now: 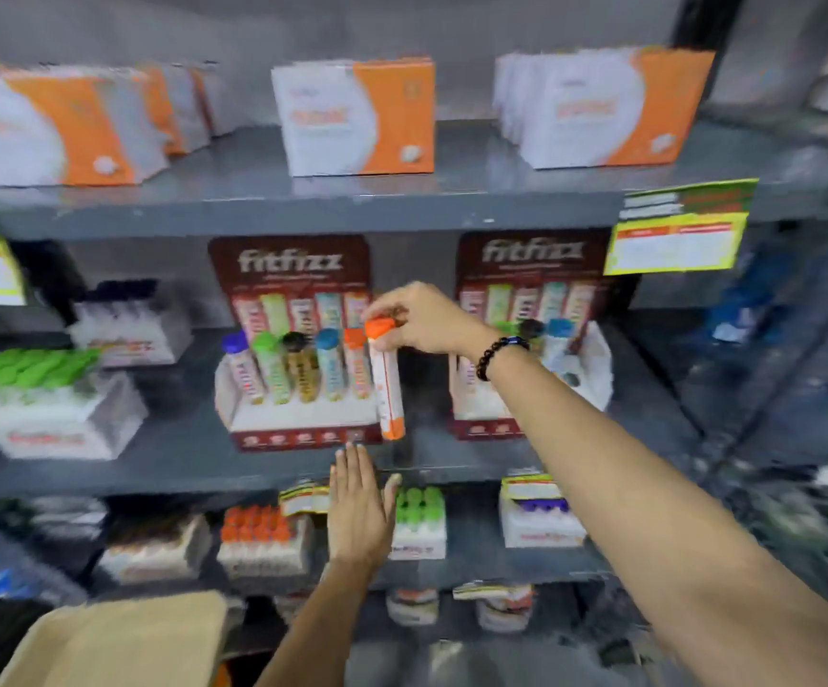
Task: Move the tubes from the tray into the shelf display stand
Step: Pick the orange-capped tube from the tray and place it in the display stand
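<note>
My right hand (421,319) grips an orange-capped white tube (386,384) by its top and holds it upright at the right end of the left display stand (297,419) on the middle shelf. That stand holds a row of tubes with purple, green, black, blue and orange caps (297,364). My left hand (359,508) is flat and open just below the stand's front, against the shelf edge, holding nothing. A brown cardboard tray (124,642) shows at the bottom left; its contents are hidden.
A second display stand (531,384) with a few tubes stands to the right. White trays of green-capped tubes (50,389) sit at left. Orange and white boxes (357,121) line the top shelf. The lower shelf (451,572) holds more tube packs. Yellow price tags (674,235) hang off shelf edges.
</note>
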Demonstrator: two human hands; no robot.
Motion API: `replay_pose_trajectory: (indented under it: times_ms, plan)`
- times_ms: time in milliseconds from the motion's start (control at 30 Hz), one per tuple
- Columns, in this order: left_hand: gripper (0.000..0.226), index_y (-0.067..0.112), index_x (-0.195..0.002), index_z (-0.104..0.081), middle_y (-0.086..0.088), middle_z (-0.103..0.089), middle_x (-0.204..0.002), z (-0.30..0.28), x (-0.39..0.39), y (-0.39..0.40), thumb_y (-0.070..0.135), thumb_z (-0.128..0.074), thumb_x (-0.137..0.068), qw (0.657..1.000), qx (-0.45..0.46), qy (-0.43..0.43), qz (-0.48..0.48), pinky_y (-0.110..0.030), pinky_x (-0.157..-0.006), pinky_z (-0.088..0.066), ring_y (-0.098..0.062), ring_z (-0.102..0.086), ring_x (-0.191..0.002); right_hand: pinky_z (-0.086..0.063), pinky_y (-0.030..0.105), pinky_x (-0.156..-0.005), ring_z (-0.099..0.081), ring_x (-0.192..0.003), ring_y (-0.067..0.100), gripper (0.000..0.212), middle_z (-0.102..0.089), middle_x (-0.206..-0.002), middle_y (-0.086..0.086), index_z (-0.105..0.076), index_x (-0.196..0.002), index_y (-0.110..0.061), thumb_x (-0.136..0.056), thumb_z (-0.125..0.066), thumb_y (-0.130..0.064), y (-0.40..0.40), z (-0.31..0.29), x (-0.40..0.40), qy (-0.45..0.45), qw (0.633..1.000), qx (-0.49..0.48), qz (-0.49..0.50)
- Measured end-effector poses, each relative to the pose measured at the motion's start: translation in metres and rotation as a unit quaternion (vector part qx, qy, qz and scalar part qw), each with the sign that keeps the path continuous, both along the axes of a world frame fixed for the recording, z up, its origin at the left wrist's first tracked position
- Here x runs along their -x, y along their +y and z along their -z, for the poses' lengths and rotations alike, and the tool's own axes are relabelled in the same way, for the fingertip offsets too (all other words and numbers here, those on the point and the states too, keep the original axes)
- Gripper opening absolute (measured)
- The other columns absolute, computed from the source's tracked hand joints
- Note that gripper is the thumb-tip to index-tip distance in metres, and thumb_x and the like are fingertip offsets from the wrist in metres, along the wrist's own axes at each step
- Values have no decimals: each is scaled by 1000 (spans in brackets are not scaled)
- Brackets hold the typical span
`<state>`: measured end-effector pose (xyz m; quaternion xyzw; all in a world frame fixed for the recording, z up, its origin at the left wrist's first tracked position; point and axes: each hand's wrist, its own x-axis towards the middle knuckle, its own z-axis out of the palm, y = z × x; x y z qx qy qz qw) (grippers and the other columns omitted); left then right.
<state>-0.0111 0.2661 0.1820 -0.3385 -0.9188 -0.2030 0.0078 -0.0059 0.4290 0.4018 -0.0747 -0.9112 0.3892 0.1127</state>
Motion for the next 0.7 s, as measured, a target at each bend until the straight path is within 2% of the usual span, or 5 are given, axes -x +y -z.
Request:
replay_pose_trajectory:
  times_ms: [133,300,400,567,700]
  plan:
    - [113,0,-145,-11,-18,-11,-156,7,-29,60,70,31,-67,1000,6,-8,16,-36,-118,-3,-30,-5,-145,-51,45,-98,-66,-104,27,39,-70,-112,15,-69,-109,-2,-71,-75,2,66,-1,-55,-3,999,4,50]
    - [72,-2,-145,-8,-20,-9,-156,18,-42,106,49,-23,-97,997,62,-34,-2,-42,-120,-2,-32,-3,-145,-46,34,-98,-58,-108,18,41,-64,-120,10,-64,-116,-6,-76,-73,-2,124,0,-103,-35,995,19,89]
    - [72,1,-146,-4,-19,-5,-157,19,-41,114,50,-18,-96,994,100,-29,-22,-42,-119,0,-32,0,-145,-43,28,-93,-53,-116,16,41,-59,-127,2,-61,-119,-18,-81,-70,-10,146,2,-120,-60,993,22,96]
    - [74,2,-146,-1,-18,-2,-157,14,-37,123,54,-14,-95,991,126,-28,-32,-42,-119,-1,-32,2,-145,-48,37,-100,-51,-124,21,40,-54,-136,3,-59,-122,-26,-86,-64,-11,166,-2,-138,-59,990,23,129]
    - [75,1,-146,0,-19,0,-157,13,-33,125,54,-14,-95,989,138,-40,-26,-43,-119,0,-33,3,-145,-37,24,-96,-44,-127,20,40,-49,-141,-1,-55,-126,-28,-89,-61,-15,176,-9,-145,-81,987,-44,134]
